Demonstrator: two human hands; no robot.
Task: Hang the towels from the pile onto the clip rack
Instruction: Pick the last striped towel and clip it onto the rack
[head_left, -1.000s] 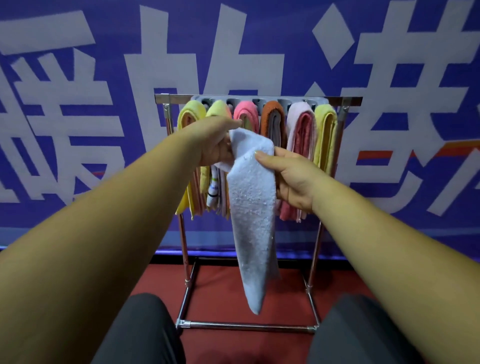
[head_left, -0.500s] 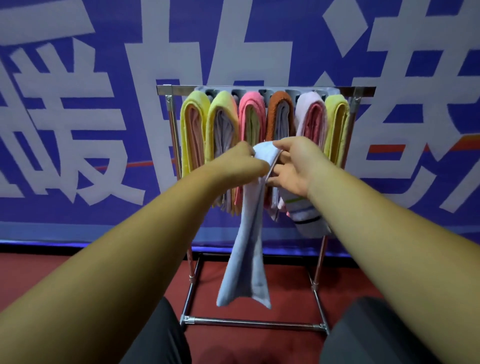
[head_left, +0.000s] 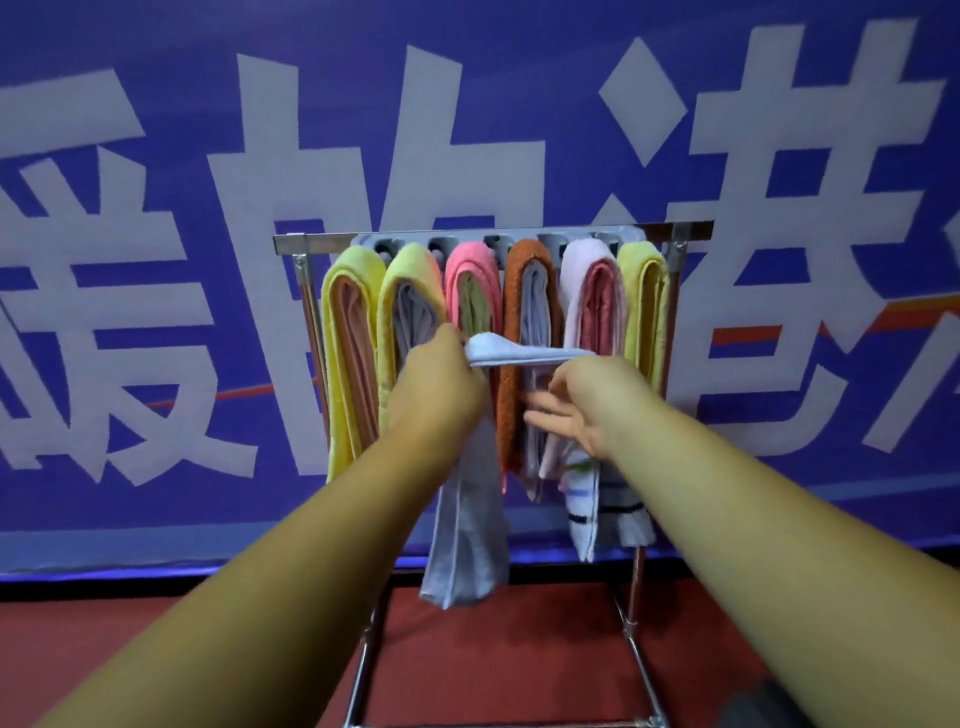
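1. Left hand (head_left: 441, 400): seen from the back, with the fingers curled tight on the light blue towel (head_left: 465, 535) near its top fold.
2. Towel: the top edge is stretched level between both hands, in front of the clip rack (head_left: 322, 243) and below its top bar. The long tail hangs under the left hand.
3. Right hand (head_left: 587, 410): the lower fingers are straight, spread and blurred. The towel edge meets the hand's top side; cannot tell if it is pinched there.
4. Rack: six folded towels (head_left: 348, 332) hang side by side.
5. Surroundings: blue banner (head_left: 156, 467) behind, red floor (head_left: 519, 649) below.
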